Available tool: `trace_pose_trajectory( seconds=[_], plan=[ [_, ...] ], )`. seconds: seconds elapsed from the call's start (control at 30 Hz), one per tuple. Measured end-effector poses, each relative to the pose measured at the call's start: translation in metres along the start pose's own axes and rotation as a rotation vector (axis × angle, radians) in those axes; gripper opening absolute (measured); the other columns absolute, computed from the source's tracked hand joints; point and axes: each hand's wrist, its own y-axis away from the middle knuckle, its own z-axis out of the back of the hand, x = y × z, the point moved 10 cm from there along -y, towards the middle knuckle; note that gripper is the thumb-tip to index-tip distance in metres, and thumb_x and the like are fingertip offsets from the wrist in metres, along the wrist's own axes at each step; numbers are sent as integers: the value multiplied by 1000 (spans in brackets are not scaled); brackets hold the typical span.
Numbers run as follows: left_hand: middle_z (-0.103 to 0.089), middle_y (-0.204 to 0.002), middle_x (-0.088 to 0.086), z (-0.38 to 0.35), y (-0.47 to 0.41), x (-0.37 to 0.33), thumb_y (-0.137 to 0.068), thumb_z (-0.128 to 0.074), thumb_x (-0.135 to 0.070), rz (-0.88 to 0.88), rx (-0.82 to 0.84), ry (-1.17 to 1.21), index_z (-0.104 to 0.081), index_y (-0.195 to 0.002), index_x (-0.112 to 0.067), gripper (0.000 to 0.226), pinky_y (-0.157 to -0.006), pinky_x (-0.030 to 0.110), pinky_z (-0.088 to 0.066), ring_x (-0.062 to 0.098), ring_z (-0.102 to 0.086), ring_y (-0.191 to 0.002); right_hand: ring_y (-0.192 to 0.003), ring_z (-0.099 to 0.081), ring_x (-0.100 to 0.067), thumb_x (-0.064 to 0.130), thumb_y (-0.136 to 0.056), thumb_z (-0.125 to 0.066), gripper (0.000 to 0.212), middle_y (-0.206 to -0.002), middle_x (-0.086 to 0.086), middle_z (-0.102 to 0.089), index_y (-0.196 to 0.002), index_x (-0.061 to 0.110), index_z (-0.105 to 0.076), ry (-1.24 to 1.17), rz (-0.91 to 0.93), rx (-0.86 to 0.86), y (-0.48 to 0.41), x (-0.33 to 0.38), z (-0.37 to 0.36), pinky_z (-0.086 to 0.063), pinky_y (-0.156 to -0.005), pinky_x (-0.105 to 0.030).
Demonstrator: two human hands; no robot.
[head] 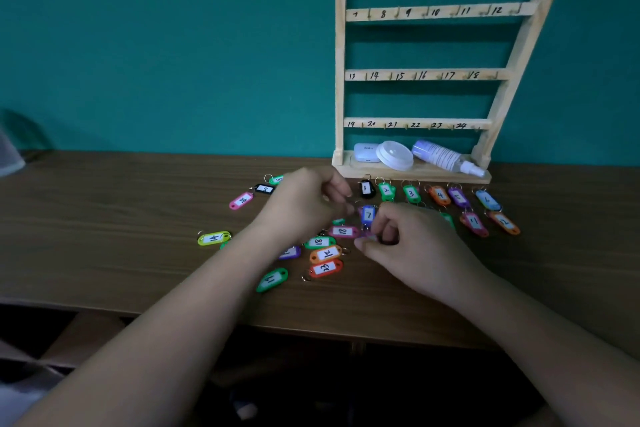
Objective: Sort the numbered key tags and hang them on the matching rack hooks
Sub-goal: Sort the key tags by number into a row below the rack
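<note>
Left hand (304, 204): curled beside blue plastic tag 7 (368, 215); grip, I can't tell.
Right hand (408, 243): pinches pink plastic tag (367, 238), 6 o'clock of it.
Risk: I fear a sleeve-side bump scatters the tidy row (411, 193) at 1 o'clock.

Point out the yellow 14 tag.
Head view: the yellow 14 tag lies on the table, leftmost of the tags, down-left of the pink 24 tag.

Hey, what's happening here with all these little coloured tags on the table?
A person is sorting numbered plastic key tags on a brown wooden table. Tags 1 to 6 lie in a row before the pale wooden rack, whose visible hooks are all bare. The right hand pinches a purplish tag beside the blue tag 7; the left hand, fingers curled, hovers close by.
</note>
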Motion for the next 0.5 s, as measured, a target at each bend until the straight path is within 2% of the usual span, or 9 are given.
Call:
trace_pose_trajectory(
  seconds=[0.07, 0.13, 0.23, 0.33, 0.4, 0.5],
  plan=[
    [-75, -85, -14, 17, 0, 12, -85, -86, -26, 23, -29, 12, -75, -94, -28, 14, -67, 7, -44, -7, -66, -79, -69, -59, -2, 49, -88, -80, 26, -72, 11, -62, -81, 31, -62, -30, 22, -29, -2, 5, 0, -45, -60, -29],
    [-75, -84, -16, 33, 0, 27, -89, -81, -25, 51, -60, 23, -76, -91, -29, 7, -71, 16, -47, -5, -67, -77, -66, -60, -3, 45, -90, -77, 22, -69, 11, -64, -81, 31, -62, -56, 39, -41, -5, 10, -2, -44, -59, -26],
    [-75, -82, -18, 57, -2, 55, -92, -74, -20, 105, -115, 20, -76, -89, -30, 11, -73, 23, -51, -1, -68, -73, -66, -62, -4, 38, -92, -76, 17, -69, 11, -65, -82, 30, -64, -95, 50, -56, -10, 15, -3, -47, -60, -28],
    [-76, -80, -16, 78, -3, 81, -91, -73, -19, 157, -167, 32, -76, -88, -29, 11, -80, 29, -56, 5, -71, -80, -68, -61, -5, 30, -93, -75, 13, -71, 11, -63, -83, 30, -66, -106, 77, -65, -17, 23, -5, -45, -59, -27],
    [-76, -79, -14, 87, -2, 98, -90, -74, -19, 189, -176, 38, -76, -88, -28, 10, -75, 29, -55, 6, -70, -76, -72, -60, -6, 27, -92, -75, 12, -72, 10, -64, -82, 29, -68, -120, 91, -72, -20, 28, -6, -48, -62, -29],
    [-75, -78, -14, 94, -1, 115, -88, -78, -20, 213, -169, 10, -77, -87, -28, 8, -69, 26, -50, 3, -67, -70, -78, -59, -4, 27, -92, -74, 11, -75, 11, -64, -83, 30, -69, -101, 105, -57, -24, 33, -12, -46, -63, -24]
  ],
)
